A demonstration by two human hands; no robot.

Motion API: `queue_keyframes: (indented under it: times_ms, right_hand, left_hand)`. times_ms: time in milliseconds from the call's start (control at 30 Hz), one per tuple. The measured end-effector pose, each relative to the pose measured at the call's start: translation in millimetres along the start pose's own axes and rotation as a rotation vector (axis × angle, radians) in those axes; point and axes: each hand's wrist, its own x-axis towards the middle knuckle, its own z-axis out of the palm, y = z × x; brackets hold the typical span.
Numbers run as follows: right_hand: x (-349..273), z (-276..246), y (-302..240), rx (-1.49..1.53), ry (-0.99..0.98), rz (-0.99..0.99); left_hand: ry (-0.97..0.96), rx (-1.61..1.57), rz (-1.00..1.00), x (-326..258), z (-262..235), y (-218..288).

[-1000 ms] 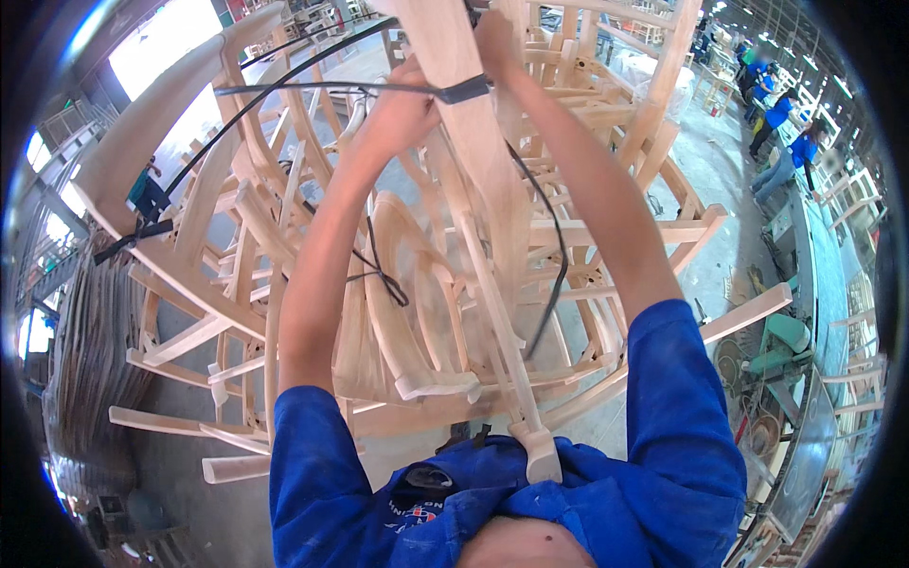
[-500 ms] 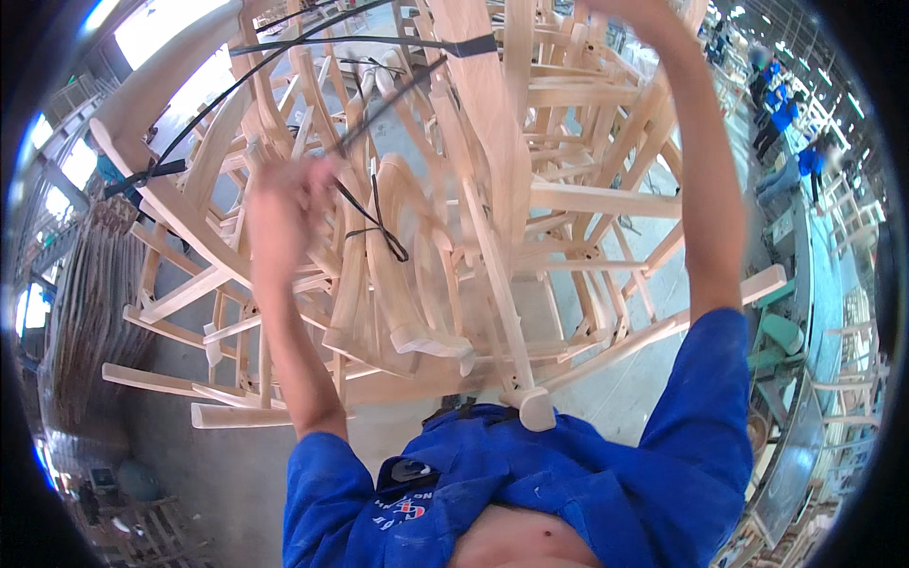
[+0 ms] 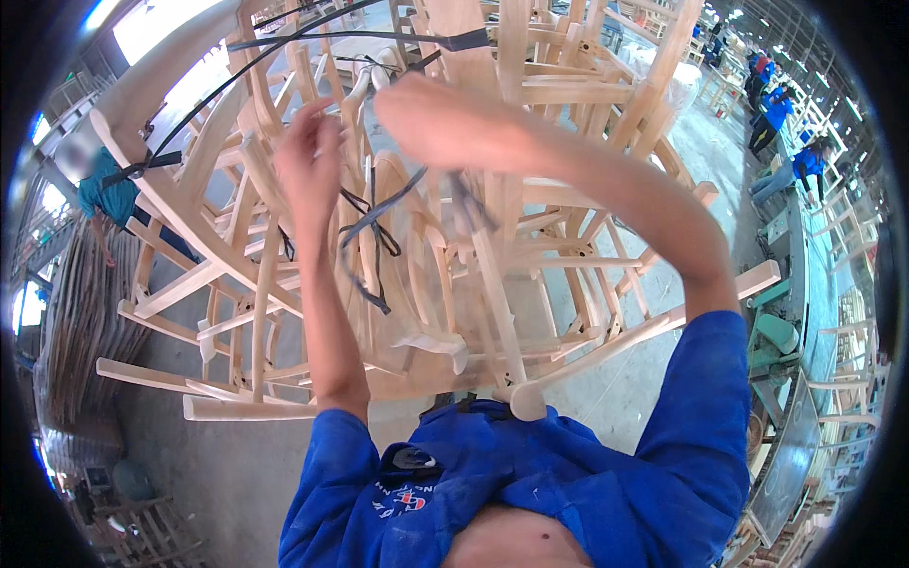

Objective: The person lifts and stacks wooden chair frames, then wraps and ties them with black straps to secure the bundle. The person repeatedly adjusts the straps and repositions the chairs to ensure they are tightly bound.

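Note:
Several pale wooden chair frames stand stacked and interlocked before me, with black straps around parts of them. My right hand [image 3: 417, 118] is closed and reaches across to the middle of the stack. A black strap [image 3: 383, 206] hangs just below it, and a dark piece shows above its knuckles; the grip itself is turned away, but it seems to hold this strap. My left hand [image 3: 311, 156] is raised just left of it, fingers loosely curled and apart, with no strap visible in them. A tied strap [image 3: 381, 239] loops around curved wooden legs [image 3: 379, 270] below the hands.
Another long strap [image 3: 350, 38] crosses the top of the stack to a knot [image 3: 140, 170] on a left rail. A person in a teal shirt [image 3: 114, 189] stands at the left. Workers in blue [image 3: 775, 114] are along a bench [image 3: 805, 312] on the right.
My right hand has come down and left from the far top of the stack to the middle. My left hand has shifted slightly right, away from the taut strap. The teal-shirted person has come into fuller view.

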Motion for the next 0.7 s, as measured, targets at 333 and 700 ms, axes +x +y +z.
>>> queue_keyframes:
  times_ms: [333, 700]
  right_hand:
    - [62.4, -62.7, -23.0, -0.674, -0.306, 0.067]
    - [97.0, -55.2, 48.4, -0.862, 0.287, -0.277]
  left_hand:
    - [0.104, -1.197, -0.255, 36.4, 112.7, 41.8]
    - [0.530, -1.412, -0.519, 48.2, 136.8, 29.7]
